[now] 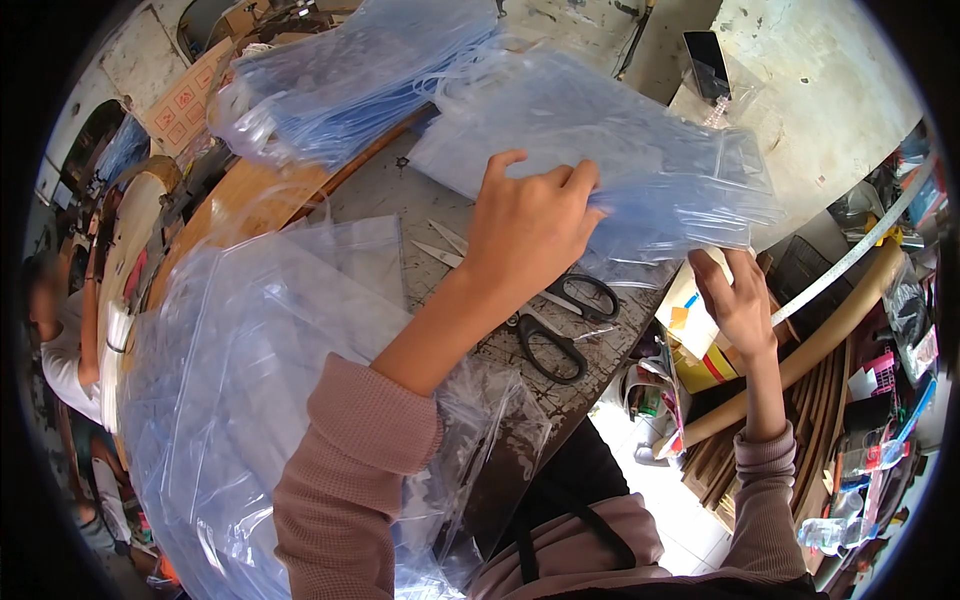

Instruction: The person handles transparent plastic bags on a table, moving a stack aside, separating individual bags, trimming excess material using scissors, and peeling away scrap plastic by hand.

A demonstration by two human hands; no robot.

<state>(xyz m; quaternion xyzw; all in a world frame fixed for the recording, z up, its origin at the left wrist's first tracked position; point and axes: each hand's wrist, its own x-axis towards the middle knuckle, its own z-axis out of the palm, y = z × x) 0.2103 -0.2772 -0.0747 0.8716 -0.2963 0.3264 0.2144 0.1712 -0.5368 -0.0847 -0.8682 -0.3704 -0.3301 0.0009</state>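
Note:
A stack of clear bluish plastic bags (620, 130) lies on the worn table in front of me. My left hand (535, 220) is over its near edge, thumb and index finger pinched on the plastic, the other fingers bent. At the stack's near right corner, my right hand (735, 300) has curled fingers at the bag edge; its grip there is partly hidden. Scissors with black handles (555, 345) rest under my left wrist, blades pointing left. More clear plastic bags (270, 350) are piled left of my left forearm.
Another plastic bag stack (360, 80) sits at the back left, near a curved wooden edge (240, 225). A phone (708, 65) lies at the back right. Beyond the table's right edge are a cardboard tube (830, 345) and clutter. A person (70, 350) is at the far left.

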